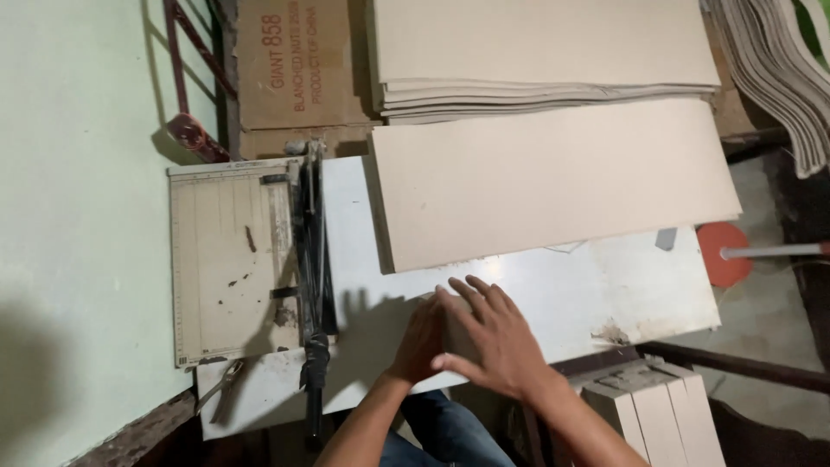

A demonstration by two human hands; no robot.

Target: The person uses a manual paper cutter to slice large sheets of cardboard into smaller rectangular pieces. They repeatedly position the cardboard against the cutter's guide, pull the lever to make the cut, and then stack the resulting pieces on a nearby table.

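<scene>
My left hand and my right hand meet at the near edge of a white table. Between them is a small stack of grey-beige card pieces, mostly hidden. The left hand grips its left side. The right hand lies over its top with the fingers spread. Just beyond the hands, a long beige board lies flat across the table. Left of the hands stands a paper cutter, its black blade arm lowered along the base's right edge.
A thick pile of beige boards and a brown carton sit at the table's far side. Pliers lie near the cutter's front corner. Cut card bundles stand lower right, a pale green wall runs left.
</scene>
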